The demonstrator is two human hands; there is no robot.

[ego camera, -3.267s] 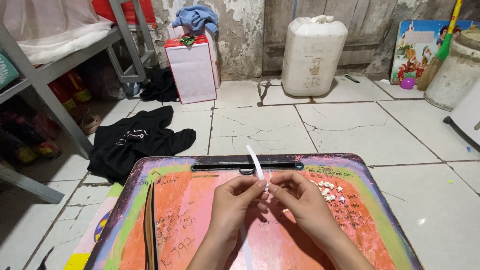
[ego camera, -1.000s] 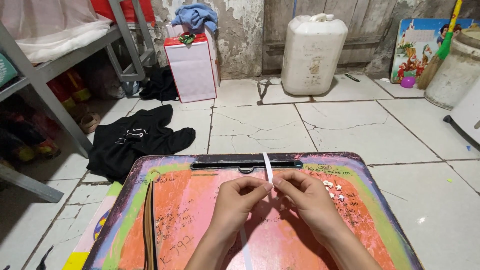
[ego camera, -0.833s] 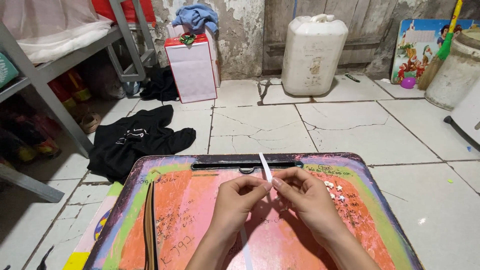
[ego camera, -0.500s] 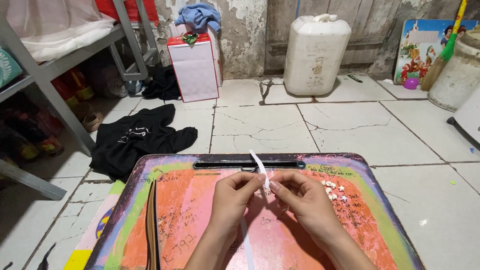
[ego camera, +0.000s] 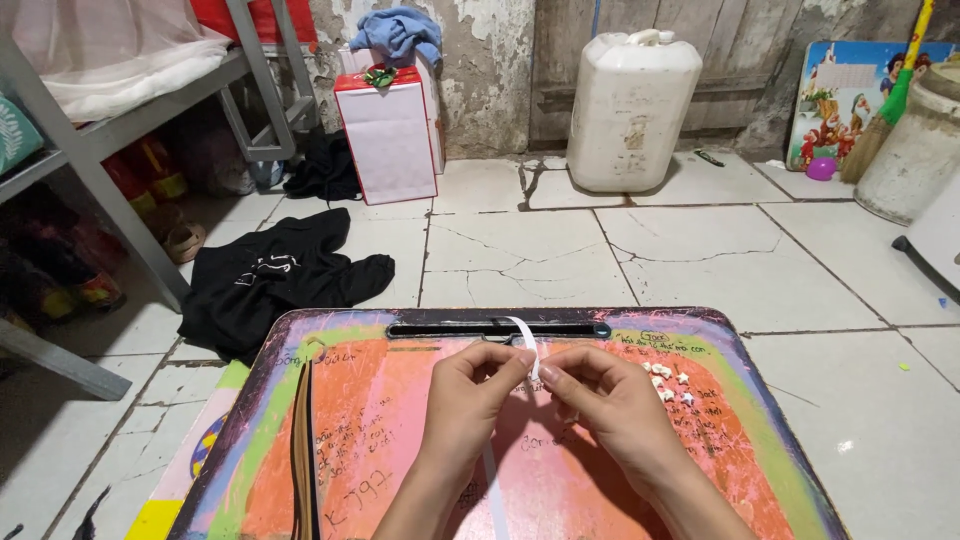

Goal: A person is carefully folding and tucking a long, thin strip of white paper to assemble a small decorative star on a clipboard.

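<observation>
Pinching a narrow white paper strip between the fingertips of both hands, the person sits over a small colourful lap desk with an orange top and a green and pink border, worn and scribbled on. The left hand and the right hand meet at the middle of the desk, thumbs and forefingers closed on a small fold in the strip; one end curls up just above the fingers, the rest trails down between the wrists. Just to the right of the right hand lies a small heap of tiny white folded paper stars, so this looks like the wrapping stage of another star, with plenty of strip left. The next move, I would judge, calls for a tight, flat wrap around the folded core, edges kept in line. On the tiled floor beyond lie a crumpled black garment and a white plastic jerrycan.
</observation>
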